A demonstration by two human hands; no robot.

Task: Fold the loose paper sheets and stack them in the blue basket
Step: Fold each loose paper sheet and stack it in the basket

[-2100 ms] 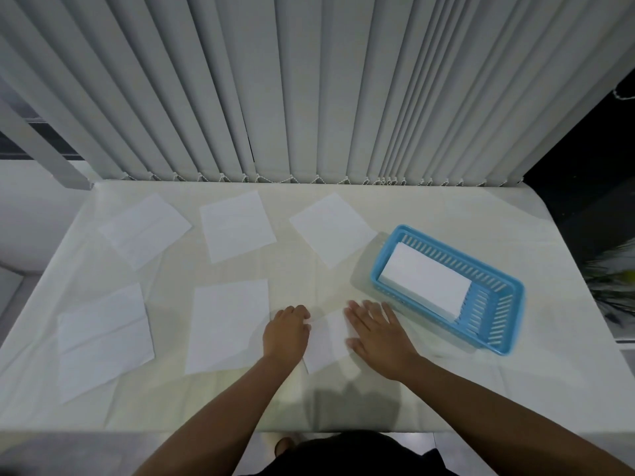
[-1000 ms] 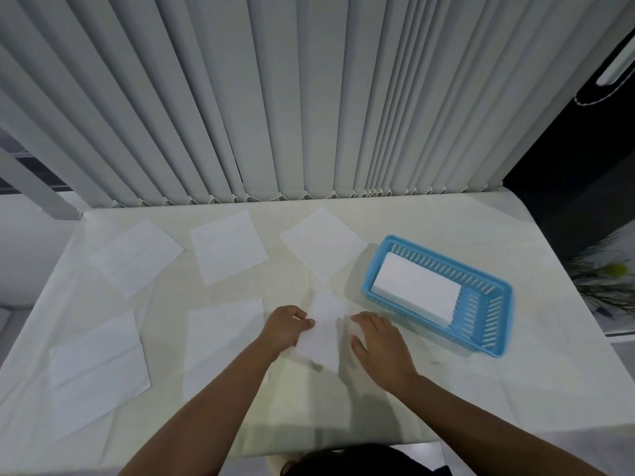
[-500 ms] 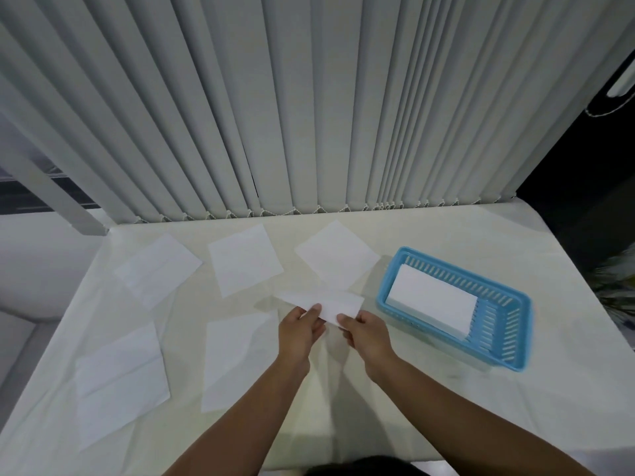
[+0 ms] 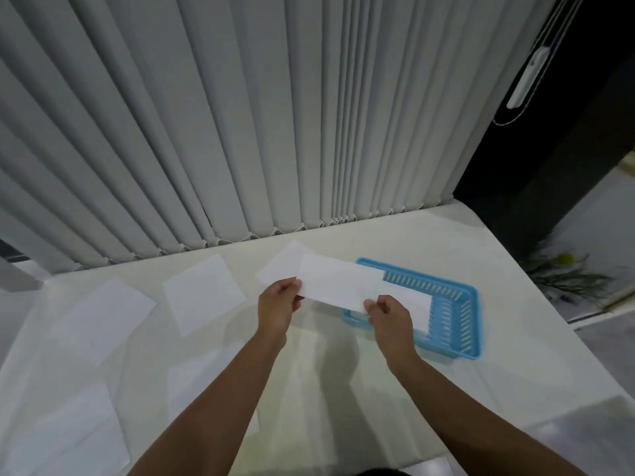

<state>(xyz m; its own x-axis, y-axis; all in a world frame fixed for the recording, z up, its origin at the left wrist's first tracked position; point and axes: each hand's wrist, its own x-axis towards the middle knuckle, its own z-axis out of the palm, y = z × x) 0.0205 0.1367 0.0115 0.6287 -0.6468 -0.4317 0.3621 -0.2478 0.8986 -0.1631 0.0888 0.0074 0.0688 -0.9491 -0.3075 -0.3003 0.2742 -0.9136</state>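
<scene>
A folded white paper sheet hangs in the air above the table, held by both hands. My left hand pinches its left end and my right hand pinches its lower right corner. The sheet partly covers the left end of the blue basket, which holds a stack of folded sheets. Several loose sheets lie flat on the table: one behind the held sheet, one at the middle back, one at the left, one at the near left and one under my left forearm.
The table has a white cloth. Grey vertical blinds hang along its far edge. A dark opening and a plant are beyond the right edge.
The sheet pressed flat on the table was picked up by both hands, raised and carried right, over the basket's left end. The head view has tilted upward.
</scene>
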